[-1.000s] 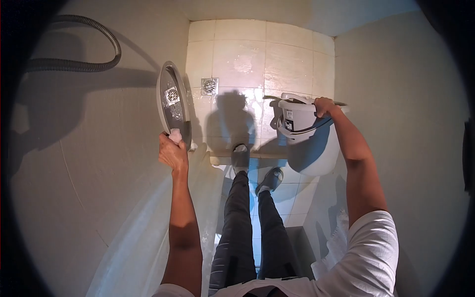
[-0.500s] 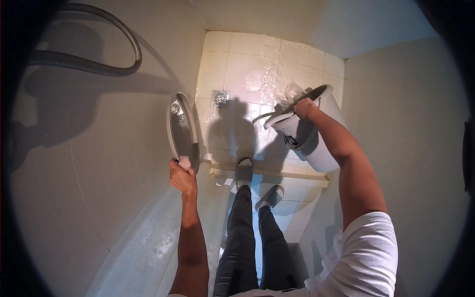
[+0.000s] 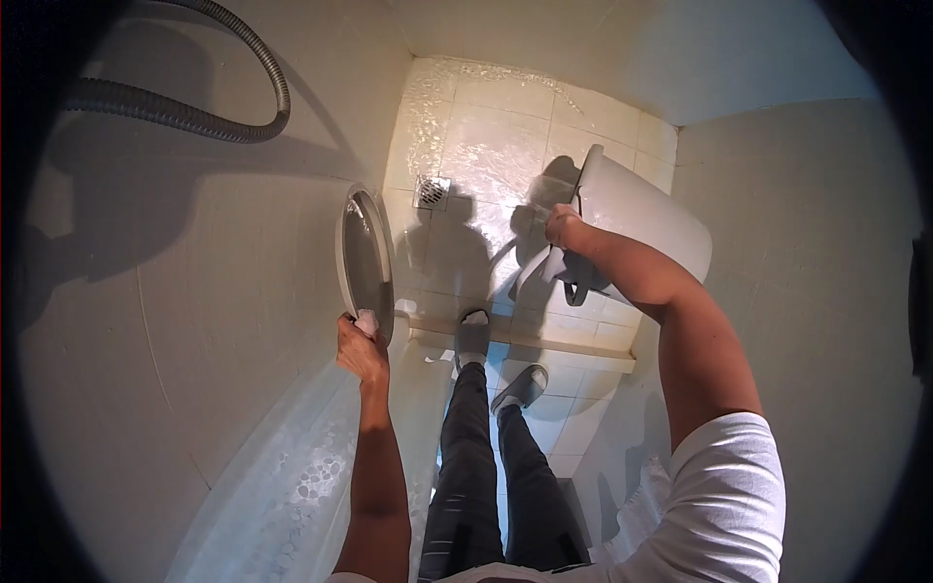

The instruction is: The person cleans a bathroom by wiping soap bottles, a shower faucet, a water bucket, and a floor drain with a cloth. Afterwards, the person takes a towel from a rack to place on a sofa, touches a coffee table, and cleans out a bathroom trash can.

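Observation:
My left hand (image 3: 362, 350) is closed on the lower end of a round grey lid (image 3: 371, 257), held on edge. A small crumpled whitish piece (image 3: 366, 323), perhaps tissue or a sponge, is pressed under the thumb against it. My right hand (image 3: 562, 225) grips a light grey bucket (image 3: 651, 219) at its rim. The bucket lies tipped over in the air, its mouth turned left and its base to the right. Below that hand, a dark clip-like part (image 3: 575, 291) and a pale handle or rim piece (image 3: 533, 270) show. The bucket's inside is hidden.
Water spreads over the tiled floor (image 3: 496, 131) around a square metal drain (image 3: 431, 192). A low ledge (image 3: 573, 357) crosses between my slippered feet and the shower area. A ribbed shower hose (image 3: 185, 117) hangs at the upper left. A translucent curtain (image 3: 282, 486) hangs lower left.
My right hand has tipped the bucket further, so its mouth now faces left and down. The water has spread across the tiles toward the far wall and drain. The lid has barely moved.

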`<state>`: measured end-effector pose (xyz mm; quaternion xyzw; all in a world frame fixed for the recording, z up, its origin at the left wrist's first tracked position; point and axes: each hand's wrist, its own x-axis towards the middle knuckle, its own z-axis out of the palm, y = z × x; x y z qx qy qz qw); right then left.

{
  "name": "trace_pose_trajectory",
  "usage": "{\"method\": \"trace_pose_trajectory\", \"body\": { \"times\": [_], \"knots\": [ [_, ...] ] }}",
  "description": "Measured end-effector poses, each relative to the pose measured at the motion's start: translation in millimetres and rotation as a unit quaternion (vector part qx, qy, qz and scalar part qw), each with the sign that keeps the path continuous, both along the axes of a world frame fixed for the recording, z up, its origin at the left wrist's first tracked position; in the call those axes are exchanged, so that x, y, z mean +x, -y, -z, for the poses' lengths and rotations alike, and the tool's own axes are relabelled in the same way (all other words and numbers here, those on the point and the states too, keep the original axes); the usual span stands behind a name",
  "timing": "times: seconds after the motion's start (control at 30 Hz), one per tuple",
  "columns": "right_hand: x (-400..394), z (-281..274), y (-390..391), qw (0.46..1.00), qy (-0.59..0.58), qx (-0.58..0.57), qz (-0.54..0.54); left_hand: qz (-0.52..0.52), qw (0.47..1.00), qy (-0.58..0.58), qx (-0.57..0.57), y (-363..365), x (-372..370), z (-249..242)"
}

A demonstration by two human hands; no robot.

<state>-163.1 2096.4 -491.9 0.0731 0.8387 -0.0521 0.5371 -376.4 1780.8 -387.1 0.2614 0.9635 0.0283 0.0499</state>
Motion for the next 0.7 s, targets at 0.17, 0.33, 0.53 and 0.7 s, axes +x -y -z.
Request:
{"method": "trace_pose_trajectory", "body": {
  "times": [0.17, 0.33, 0.53, 0.7],
  "knots": [
    [8.0, -0.7, 4.3, 0.999, 0.020, 0.020, -0.038, -0.003, 1.000, -0.005, -0.001, 0.8, -1.7, 3.7],
    [39.0, -13.0, -0.7, 0.999, 0.030, 0.020, -0.040, 0.020, 0.999, -0.015, 0.030, 2.8, -1.8, 4.4],
    [74.8, -12.1, 1.0, 0.999, 0.035, 0.013, -0.037, 0.038, 0.998, -0.024, 0.037, 3.2, -2.4, 3.4],
    [90.7, -25.8, -1.5, 0.996, 0.045, -0.020, -0.068, 0.055, 0.998, -0.019, 0.033, 5.6, -3.1, 4.3]
  ]
}}
